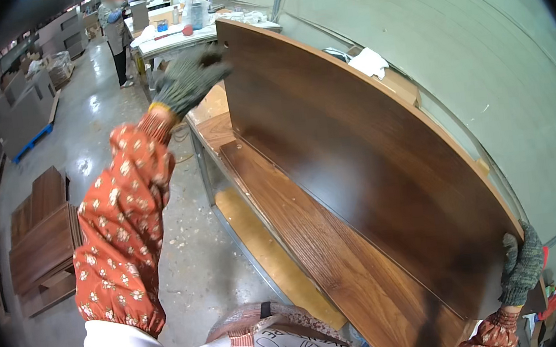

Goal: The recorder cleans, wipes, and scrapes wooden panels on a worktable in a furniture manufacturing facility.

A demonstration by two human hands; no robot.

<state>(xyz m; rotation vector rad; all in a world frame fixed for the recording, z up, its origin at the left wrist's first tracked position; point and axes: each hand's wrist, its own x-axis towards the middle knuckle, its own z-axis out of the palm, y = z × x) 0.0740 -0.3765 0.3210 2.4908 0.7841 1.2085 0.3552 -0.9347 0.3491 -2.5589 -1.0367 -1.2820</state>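
A large dark brown wooden panel (342, 139) stands on its long edge, leaning a little. Beneath it, a second wood-grain board (326, 243) lies flat along the workbench. My left hand (190, 81), in a grey-green knitted glove, is at the panel's far left end; its fingers are blurred, so I cannot see whether they grip the edge. At the near right end, my right hand (521, 266), gloved alike, is closed round the panel's edge, thumb on the brown face. Its remaining fingers are mostly hidden behind the panel.
A yellowish lower shelf (276, 255) runs under the bench. Stacked brown boards (45, 245) stand on the floor to the left. Farther off, a white table (176, 42) holds bottles and a red item, with another person (118, 38) beside it. A pale wall (440, 41) rises behind.
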